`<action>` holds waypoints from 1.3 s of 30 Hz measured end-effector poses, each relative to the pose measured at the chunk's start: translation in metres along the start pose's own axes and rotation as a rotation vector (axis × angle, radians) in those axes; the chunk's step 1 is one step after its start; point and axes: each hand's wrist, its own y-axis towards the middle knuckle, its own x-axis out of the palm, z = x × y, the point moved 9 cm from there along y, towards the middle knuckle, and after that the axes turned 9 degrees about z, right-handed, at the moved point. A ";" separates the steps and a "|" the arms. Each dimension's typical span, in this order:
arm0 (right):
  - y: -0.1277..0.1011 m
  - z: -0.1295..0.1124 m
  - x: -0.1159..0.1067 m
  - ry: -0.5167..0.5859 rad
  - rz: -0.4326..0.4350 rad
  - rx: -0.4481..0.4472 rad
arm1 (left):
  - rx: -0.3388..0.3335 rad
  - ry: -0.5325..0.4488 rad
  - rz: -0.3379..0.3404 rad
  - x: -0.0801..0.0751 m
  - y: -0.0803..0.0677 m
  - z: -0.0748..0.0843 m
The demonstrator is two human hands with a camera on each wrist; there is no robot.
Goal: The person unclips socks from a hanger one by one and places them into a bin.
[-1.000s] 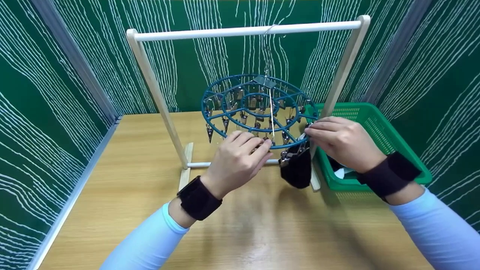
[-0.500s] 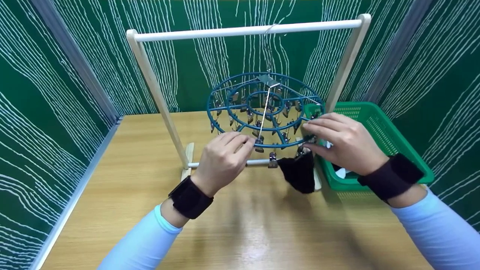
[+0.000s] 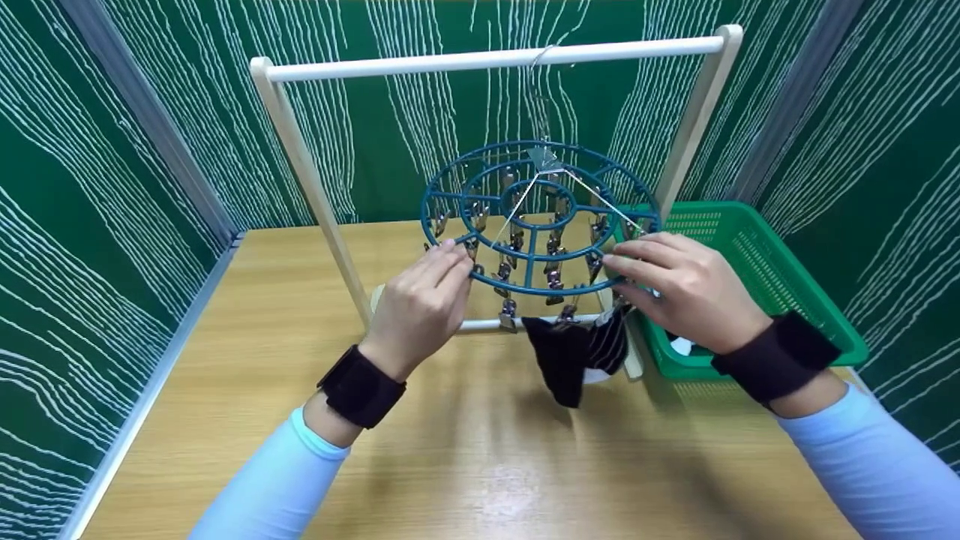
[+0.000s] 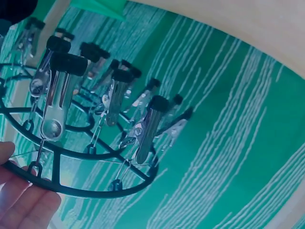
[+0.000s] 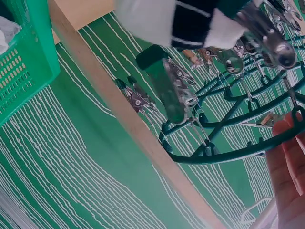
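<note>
A round teal clip hanger [image 3: 529, 288] hangs by its hook from a white rail. Metal clips [image 4: 57, 105] dangle from its rings. My left hand [image 3: 420, 300] pinches the rim at the front left; the left wrist view shows its fingers [image 4: 35, 207] around the rim. On the right side, my right hand [image 3: 679, 285] holds the rim between fingers and thumb. Below the front right, clips hold a black sock [image 3: 559, 360] and a striped sock [image 3: 611, 339] with a white part. Close to the right wrist camera is a white sock part with a dark band [image 5: 193, 21].
The wooden rack's posts [image 3: 311, 187] stand on both sides, joined by the top rail [image 3: 420, 67] and a low bar [image 3: 480, 325]. Behind my right hand sits a green basket [image 3: 814, 300] with dark and white cloth inside. Green, white-lined walls enclose the wooden table [image 3: 262, 420].
The hanger has turned, its front rim moving left, and shifted slightly right. My left hand has moved left; the black sock has swung left and the striped one shows. My right hand stays nearly in place.
</note>
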 end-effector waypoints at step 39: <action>0.015 -0.033 0.011 -0.069 0.022 -0.115 | -0.419 -0.531 -0.281 0.038 -0.018 0.041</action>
